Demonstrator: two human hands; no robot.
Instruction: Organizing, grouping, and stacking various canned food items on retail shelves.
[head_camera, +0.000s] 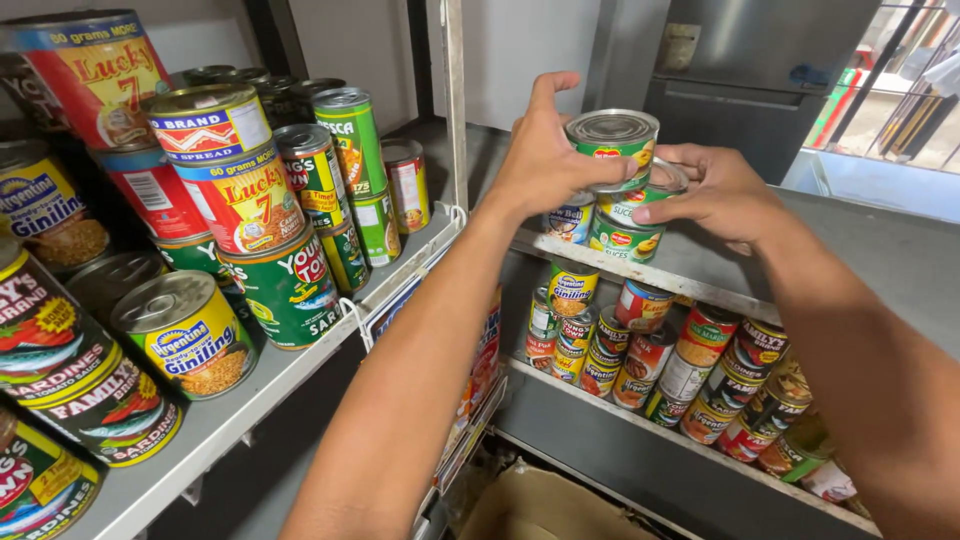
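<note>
Shelf-top (700, 268) green can (612, 147) sits between left hand (545, 160) and right hand (718, 195).

It was a small grocery shop: grey metal shelves (300, 365) on the left and right were packed with stacked tins (240, 200) of food, and a price-tag strip (470, 420) hung along one shelf edge.

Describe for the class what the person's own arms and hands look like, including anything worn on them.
Both forearms are bare up to the picture's edge: no sleeves, gloves or watch show. The left hand and right hand carry no visible rings or wristbands. Fingernails are short and unpainted. No markings show on either arm.
</note>
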